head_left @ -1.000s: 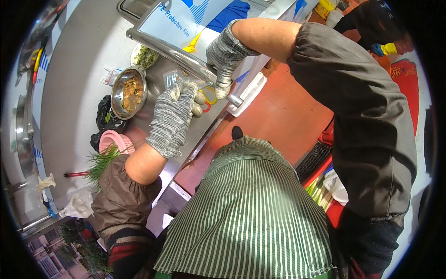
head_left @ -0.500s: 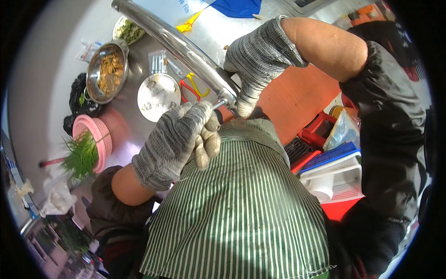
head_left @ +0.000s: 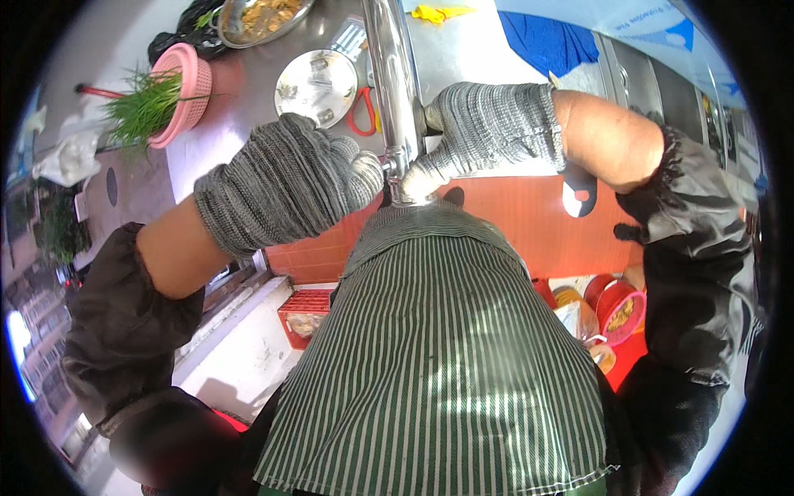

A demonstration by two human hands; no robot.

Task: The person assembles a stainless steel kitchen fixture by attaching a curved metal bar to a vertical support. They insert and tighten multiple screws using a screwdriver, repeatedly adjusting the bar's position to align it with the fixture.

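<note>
A shiny chrome metal tube (head_left: 387, 74) points away from me, its near end close to my apron. My right hand (head_left: 484, 136), in a grey knitted glove, is closed around the tube's near end, thumb at its lower rim. My left hand (head_left: 285, 186), gloved alike, is closed with its fingertips against the tube's left side. Between those fingertips and the tube shows a bit of a thin metal rod (head_left: 386, 166); the rest is hidden by the glove.
Left of the tube are a white plate (head_left: 316, 88), red-handled scissors (head_left: 361, 113), a pink basket (head_left: 194, 95) of green stalks and a metal pan (head_left: 263, 18) of food. A blue cloth (head_left: 547, 43) lies at the back. Low right is a red-pink bowl (head_left: 622, 316).
The tube has swung from slanting left to nearly straight ahead. My left hand has turned, its back now facing up, and the whole view has shifted.
</note>
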